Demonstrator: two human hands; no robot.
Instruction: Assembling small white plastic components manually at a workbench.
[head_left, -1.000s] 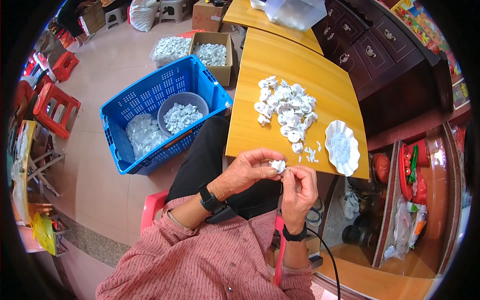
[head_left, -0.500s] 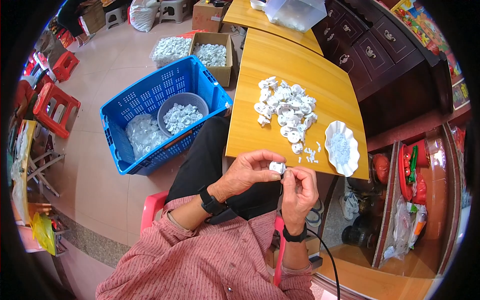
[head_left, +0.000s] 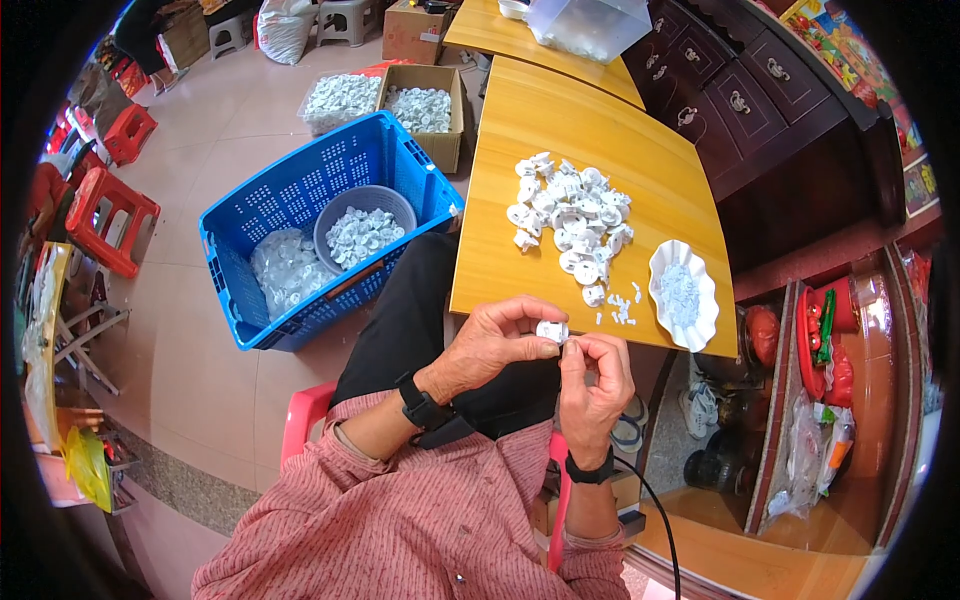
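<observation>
Between the thumb and fingers of my left hand [head_left: 497, 337] is a small white plastic part [head_left: 551, 331], held just off the table's near edge. My right hand [head_left: 592, 380] is pinched closed at that part's right side; whatever its fingertips grip is too small to make out. Beyond my hands, a heap of similar white plastic parts [head_left: 575, 215] lies on the yellow wooden table [head_left: 500, 120]. A few tiny white pegs [head_left: 622, 310] are scattered at the heap's near end. Right of them, a white scalloped dish [head_left: 709, 312] holds a pile of small pale pieces [head_left: 679, 293].
On the floor at left, a blue crate [head_left: 225, 275] holds a grey basket [head_left: 408, 208] of white parts and a clear bag [head_left: 290, 270]. Behind it stand a cardboard box [head_left: 450, 148] and a clear tub [head_left: 315, 118], both filled. A dark cabinet [head_left: 790, 130] borders the table's right.
The white part has turned slightly and shifted a little left and up between my fingers. My right fingertips have moved slightly with it. Everything on the table stays put.
</observation>
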